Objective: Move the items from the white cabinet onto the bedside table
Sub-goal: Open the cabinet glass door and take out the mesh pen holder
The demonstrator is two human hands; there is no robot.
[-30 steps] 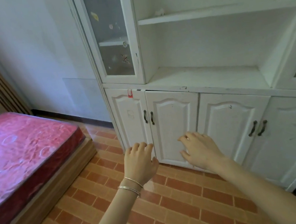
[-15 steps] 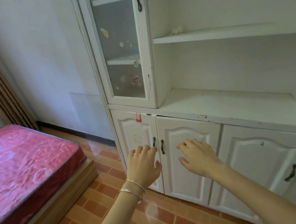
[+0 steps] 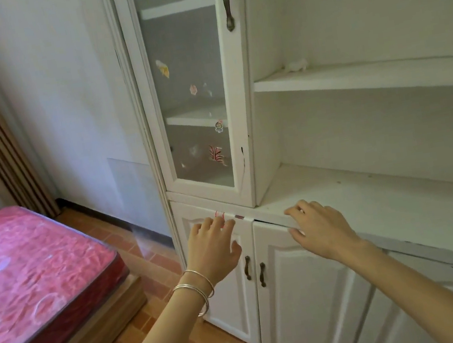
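The cabinet (image 3: pixel 367 179) stands right of the bed (image 3: pixel 29 274), against the wall (image 3: pixel 63 107) — a glass door (image 3: pixel 189 88) above two lower doors (image 3: pixel 296 293), open shelves to its right, a small object (image 3: pixel 296 65) on the upper shelf (image 3: pixel 367 77).

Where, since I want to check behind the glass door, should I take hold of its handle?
Grip the handle at its bowed middle, coming from the front and hooking behind it. It is a vertical bar on the right edge of the glass door, arching off the frame and leaving a gap.
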